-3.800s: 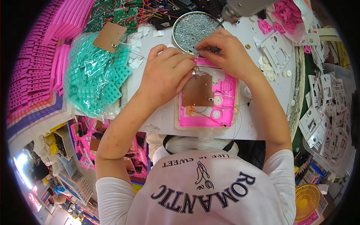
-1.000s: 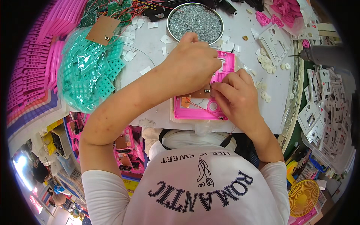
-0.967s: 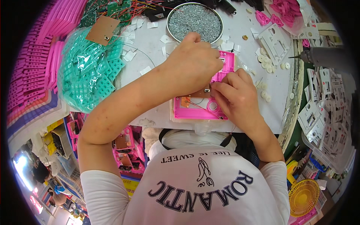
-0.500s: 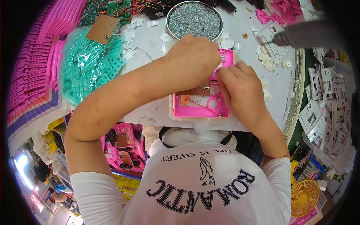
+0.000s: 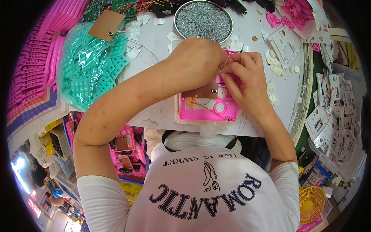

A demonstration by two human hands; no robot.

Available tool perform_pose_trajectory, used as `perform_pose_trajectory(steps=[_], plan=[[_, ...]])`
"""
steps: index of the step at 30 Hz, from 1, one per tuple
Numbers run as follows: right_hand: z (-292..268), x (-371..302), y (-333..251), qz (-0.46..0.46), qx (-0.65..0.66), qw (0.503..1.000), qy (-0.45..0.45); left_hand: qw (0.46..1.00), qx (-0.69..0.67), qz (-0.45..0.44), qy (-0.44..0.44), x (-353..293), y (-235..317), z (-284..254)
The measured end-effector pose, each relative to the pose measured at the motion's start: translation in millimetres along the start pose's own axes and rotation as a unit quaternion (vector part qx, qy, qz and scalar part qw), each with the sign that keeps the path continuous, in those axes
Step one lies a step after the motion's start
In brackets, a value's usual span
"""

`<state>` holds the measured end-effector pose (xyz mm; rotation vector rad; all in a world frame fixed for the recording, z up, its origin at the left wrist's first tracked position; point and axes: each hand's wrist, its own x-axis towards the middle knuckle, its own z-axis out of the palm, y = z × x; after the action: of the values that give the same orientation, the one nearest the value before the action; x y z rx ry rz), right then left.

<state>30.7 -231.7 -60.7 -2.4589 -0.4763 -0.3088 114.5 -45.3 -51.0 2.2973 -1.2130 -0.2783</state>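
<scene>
Head view: I'm seeing the left hand (image 5: 201, 60) resting curled over the far part of the pink casing (image 5: 197, 113) on the worktop (image 5: 162, 117). The right hand's (image 5: 246, 77) fingertips are sitting narrow, just beside it; I'm not managing to tell what either is holding. I'd be working gently, keeping the brown board (image 5: 200, 92) undisturbed.

An assembly workshop is indicated by a white worktable (image 5: 286, 91), a round metal bowl (image 5: 232, 22) filled with silvery screws (image 5: 203, 20), stacked bright-pink plastic parts (image 5: 31, 58), bagged turquoise plastic pieces (image 5: 89, 67) and a brown circuit board (image 5: 105, 25).
</scene>
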Motion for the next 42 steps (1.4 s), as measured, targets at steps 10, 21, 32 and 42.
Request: perform_pose_trajectory(steps=[10,21,32,42], plan=[[-24.9,-12.6,-13.2,-0.146,-0.167,0.968,-0.115,0.989,0.068,0.127,-0.023,6.2,-9.0,-8.2],[-12.4,-20.1,-26.6,-0.053,-0.162,0.979,-0.116,0.985,0.106,0.118,-0.061,21.2,-2.7,-8.1],[-14.8,-23.8,-35.2,-0.033,-0.152,0.979,-0.129,0.968,0.01,-0.167,0.186,-23.5,-25.2,-20.9],[-21.1,14.4,-20.9,0.045,0.061,0.996,0.038,0.958,-0.093,-0.098,0.254,-34.2,4.6,2.6]])
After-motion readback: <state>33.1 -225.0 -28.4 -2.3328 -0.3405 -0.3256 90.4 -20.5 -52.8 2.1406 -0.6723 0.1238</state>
